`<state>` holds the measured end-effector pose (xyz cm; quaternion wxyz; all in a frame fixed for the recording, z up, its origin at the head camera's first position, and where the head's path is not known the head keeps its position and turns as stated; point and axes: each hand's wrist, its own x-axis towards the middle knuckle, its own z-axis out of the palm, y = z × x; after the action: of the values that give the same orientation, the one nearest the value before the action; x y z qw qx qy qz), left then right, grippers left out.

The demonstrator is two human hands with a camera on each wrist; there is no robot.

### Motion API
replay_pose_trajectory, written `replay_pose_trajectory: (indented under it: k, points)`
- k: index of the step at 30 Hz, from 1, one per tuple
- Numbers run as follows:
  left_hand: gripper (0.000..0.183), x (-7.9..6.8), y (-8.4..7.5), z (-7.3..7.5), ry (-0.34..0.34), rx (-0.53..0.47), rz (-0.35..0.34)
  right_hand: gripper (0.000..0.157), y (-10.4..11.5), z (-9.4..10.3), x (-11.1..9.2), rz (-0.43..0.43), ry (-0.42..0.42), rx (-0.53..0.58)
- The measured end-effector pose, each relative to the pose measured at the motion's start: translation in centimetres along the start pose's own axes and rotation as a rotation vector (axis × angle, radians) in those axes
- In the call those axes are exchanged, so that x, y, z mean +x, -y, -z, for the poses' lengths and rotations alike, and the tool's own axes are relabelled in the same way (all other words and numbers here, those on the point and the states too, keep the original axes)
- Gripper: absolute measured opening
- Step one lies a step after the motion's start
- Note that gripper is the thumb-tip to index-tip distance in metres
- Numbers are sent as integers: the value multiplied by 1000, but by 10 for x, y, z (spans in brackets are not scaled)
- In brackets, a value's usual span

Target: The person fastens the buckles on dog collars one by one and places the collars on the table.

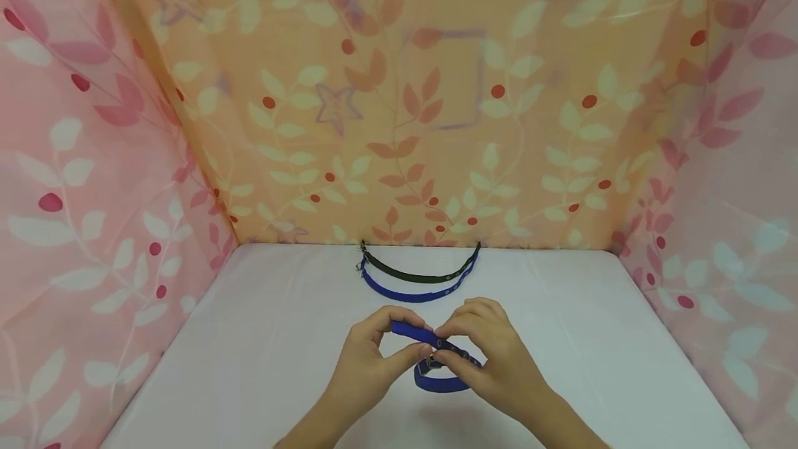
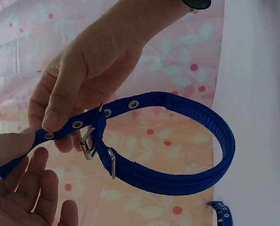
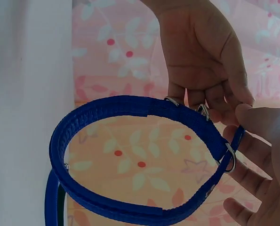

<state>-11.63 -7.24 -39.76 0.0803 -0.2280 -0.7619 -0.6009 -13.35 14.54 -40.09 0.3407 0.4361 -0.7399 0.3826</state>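
A blue pet collar (image 1: 440, 384) is held up over the table between both hands, closed into a loop. Its tail has metal eyelets (image 2: 77, 125) and runs through a silver buckle (image 2: 88, 145); a metal loop (image 2: 113, 163) sits beside it on the band. My left hand (image 1: 374, 359) pinches the end of the tail between thumb and fingers. Across from it, my right hand (image 1: 499, 352) pinches the eyelet stretch of the strap close to the buckle. In the right wrist view the padded loop (image 3: 60, 146) hangs wide and round, with a D-ring (image 3: 230, 158) near the fingers.
Behind the hands, a second blue collar (image 1: 411, 296) and a dark green collar (image 1: 414, 278) lie curved on the white table (image 1: 280, 338), near its back edge. Patterned cloth walls (image 1: 399, 158) enclose the back and both sides.
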Motion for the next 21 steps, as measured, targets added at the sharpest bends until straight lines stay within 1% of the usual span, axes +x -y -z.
replay_pose_trajectory:
  k: [3, 5, 8, 10, 12, 14, 17, 19, 21]
  points:
    - [44, 2, 2, -1, 51, 49, 41, 18, 0, 0, 1, 17, -55, 40]
    - [48, 3, 3, -3, 107, 93, 89, 18, -1, 0, 2, 32, -94, 65]
    - [42, 3, 4, -6, 185, 108, 155, 19, 1, 1, 5, 64, -153, 83]
    - [34, 2, 4, -8, 205, 78, 184, 19, 2, 2, 7, 77, -186, 86]
    - [29, 2, 3, -9, 196, 28, 205, 21, 3, 4, 8, 82, -213, 84]
    - [26, 2, 3, -10, 171, -39, 220, 22, 4, 5, 9, 77, -233, 80]
    - [28, 3, 2, -10, 137, -123, 244, 24, 5, 8, 9, 66, -251, 75]
    - [30, 2, 1, -9, 123, -146, 265, 26, 5, 9, 9, 65, -259, 70]
    - [30, 1, 0, -10, 112, -132, 267, 27, 5, 12, 10, 66, -265, 62]
